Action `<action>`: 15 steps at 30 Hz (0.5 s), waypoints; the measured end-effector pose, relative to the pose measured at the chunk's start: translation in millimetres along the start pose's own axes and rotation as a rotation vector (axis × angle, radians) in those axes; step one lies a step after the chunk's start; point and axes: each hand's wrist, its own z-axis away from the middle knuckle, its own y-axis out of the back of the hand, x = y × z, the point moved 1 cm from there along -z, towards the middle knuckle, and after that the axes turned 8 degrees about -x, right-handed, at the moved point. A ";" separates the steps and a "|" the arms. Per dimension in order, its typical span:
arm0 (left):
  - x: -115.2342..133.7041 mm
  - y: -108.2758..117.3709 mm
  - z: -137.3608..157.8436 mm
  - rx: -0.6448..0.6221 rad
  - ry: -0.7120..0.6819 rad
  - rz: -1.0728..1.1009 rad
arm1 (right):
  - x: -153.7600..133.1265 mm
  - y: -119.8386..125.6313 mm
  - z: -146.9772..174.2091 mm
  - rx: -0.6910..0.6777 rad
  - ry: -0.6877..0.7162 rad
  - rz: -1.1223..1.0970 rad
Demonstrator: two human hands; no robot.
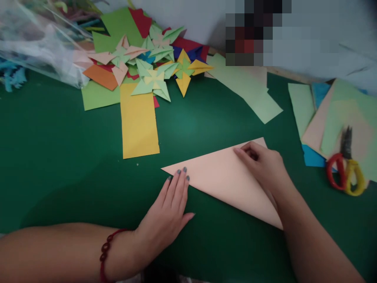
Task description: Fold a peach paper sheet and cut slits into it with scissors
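- Pink paper triangle point(220, 171) lies on the surface point(73, 145).
- Left hand point(163, 214): fingers flat near its left corner, thumb spread.
- Right hand point(266, 163): fingers curled over it; whether pinching, can't tell.
- Likely creasing; next calls for even pressure.

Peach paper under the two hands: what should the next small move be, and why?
Probably smooth the right hand leftward along the upper edge of the peach paper. The left hand has its fingertips near the narrow left end, which should help steady the sheet, while the right hand is curled, its thumb near that upper edge.
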 end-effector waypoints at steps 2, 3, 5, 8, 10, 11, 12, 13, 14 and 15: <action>1.3 -3.3 -0.9 0.009 0.010 0.027 | -0.8 0.8 -0.2 -0.003 0.002 -0.001; 1.5 -4.2 -1.3 0.012 0.013 0.036 | -1.0 1.1 -0.3 -0.007 0.003 -0.003; 1.0 -4.5 -2.1 0.016 0.014 0.051 | -1.0 1.8 -0.1 -0.007 0.010 -0.008; -0.9 -1.7 -3.3 0.001 0.002 0.070 | -0.5 2.3 0.3 -0.002 0.031 -0.023; -2.3 1.1 -4.0 -0.008 -0.004 0.078 | -0.1 2.2 0.3 -0.001 0.029 -0.028; -2.9 2.5 -4.3 -0.011 -0.007 0.082 | 0.0 2.1 0.1 -0.002 0.025 -0.029; -3.4 3.8 -4.6 -0.012 -0.012 0.087 | 0.1 2.0 -0.1 -0.001 0.020 -0.030; -3.7 5.0 -4.9 -0.012 -0.016 0.093 | 0.2 1.9 -0.3 -0.003 0.017 -0.032; -3.9 6.0 -5.2 -0.011 -0.023 0.098 | 0.2 1.9 -0.5 -0.003 0.015 -0.034; -4.0 6.8 -5.6 -0.009 -0.030 0.103 | 0.1 1.8 -0.6 -0.003 0.014 -0.037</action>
